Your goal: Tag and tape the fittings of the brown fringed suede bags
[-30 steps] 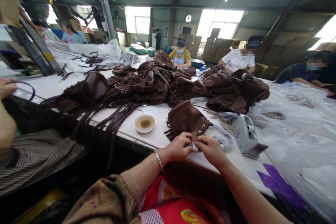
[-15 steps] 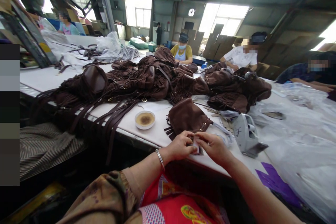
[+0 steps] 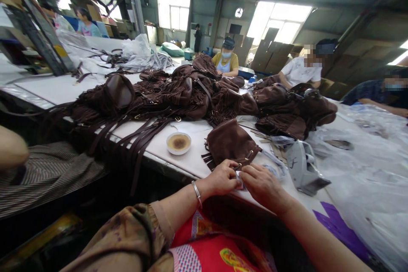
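At the table's near edge, my left hand (image 3: 225, 177) is closed, with thumb and fingers pinching a small whitish piece (image 3: 239, 175). My right hand (image 3: 264, 185) is closed on the same piece from the other side, its fingers curled over it. Most of the piece is hidden by the fingers, so its kind is not clear. Just beyond both hands lies a dark brown suede bag (image 3: 231, 142) with fringe on its left side and a metal ring near my fingertips.
A white bowl (image 3: 179, 143) of tan paste stands left of the bag. Brown fringed bags (image 3: 191, 93) are heaped across the table, straps hanging over its edge. A grey tape dispenser (image 3: 304, 165) and clear plastic sheets (image 3: 366, 170) lie right. Several people work around.
My right hand's fingers have curled further over the small piece, which shows less. The view has shifted slightly, and part of another person's bare arm has appeared at the left edge.
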Demonstrator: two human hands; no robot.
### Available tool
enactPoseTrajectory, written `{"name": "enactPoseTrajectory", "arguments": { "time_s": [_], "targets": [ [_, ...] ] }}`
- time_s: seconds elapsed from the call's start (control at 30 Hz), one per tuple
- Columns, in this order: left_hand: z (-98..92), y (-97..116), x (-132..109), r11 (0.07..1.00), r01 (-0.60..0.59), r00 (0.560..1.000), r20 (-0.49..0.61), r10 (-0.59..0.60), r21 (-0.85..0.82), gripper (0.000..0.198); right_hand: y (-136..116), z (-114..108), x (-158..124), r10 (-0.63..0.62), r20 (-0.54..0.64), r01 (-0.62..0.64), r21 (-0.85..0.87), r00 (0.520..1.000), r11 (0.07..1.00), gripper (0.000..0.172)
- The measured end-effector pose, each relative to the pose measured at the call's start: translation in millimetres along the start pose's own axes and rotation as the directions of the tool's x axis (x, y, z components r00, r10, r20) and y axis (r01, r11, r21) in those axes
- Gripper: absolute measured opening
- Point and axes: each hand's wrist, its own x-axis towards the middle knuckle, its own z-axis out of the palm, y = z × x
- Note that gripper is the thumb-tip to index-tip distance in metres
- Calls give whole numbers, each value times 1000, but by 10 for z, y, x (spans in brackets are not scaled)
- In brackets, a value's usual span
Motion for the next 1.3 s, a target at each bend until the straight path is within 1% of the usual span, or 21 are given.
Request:
{"name": "enactPoseTrajectory", "arguments": {
  "time_s": [0.07,0.13,0.17,0.2,0.27,0.33,0.4,0.5,0.6,0.77,0.87,0.93,1.0,1.07,1.13,1.23,1.3],
  "targets": [
    [13,0,-5,1000,-3,1000,0,3,11,5,65,-24,-10,39,34,-44,157,999,987,22],
    [24,11,-10,999,-26,1000,5,26,23,5,159,-41,14,127,95,-152,328,987,933,25],
    [29,17,-12,999,-39,999,9,39,30,5,210,-42,36,182,143,-225,396,973,890,26],
    [32,22,-15,998,-51,999,15,50,37,5,257,-37,61,236,199,-302,443,951,844,25],
    [36,25,-23,997,-65,998,24,63,51,5,333,-15,116,313,314,-434,473,896,767,21],
    [37,17,-29,995,-74,997,31,72,62,5,372,6,167,350,373,-500,469,859,728,17],
    [36,-1,-33,994,-92,995,33,90,65,4,382,16,208,359,390,-520,481,848,706,13],
    [41,-35,-32,988,-138,990,26,136,64,5,374,7,243,297,406,-489,539,864,686,13],
    [55,-62,-24,986,-155,988,21,154,67,6,373,-2,245,230,425,-449,542,876,710,13],
    [98,-78,-6,987,-124,992,15,123,103,4,326,20,195,261,438,-463,457,860,759,16],
    [120,-73,3,987,-102,995,6,102,128,7,229,49,148,265,384,-405,352,884,844,19],
    [120,-67,9,988,-75,997,-14,77,138,11,148,78,105,277,296,-348,223,914,910,20],
    [99,-58,17,987,-55,998,-23,59,148,13,71,113,53,279,187,-298,81,942,951,21],
    [57,-48,29,984,-62,998,6,62,166,15,8,151,-2,253,92,-250,-43,963,967,24],
    [6,-36,49,977,-81,995,71,69,200,18,-38,180,-48,204,15,-200,-129,979,971,26],
    [-47,-15,86,957,-94,986,159,52,275,21,-87,197,-88,120,-81,-133,-180,989,975,27],
    [-49,1,103,944,-95,984,171,42,317,19,-114,198,-103,91,-123,-114,-190,988,975,27]
  ]
}}
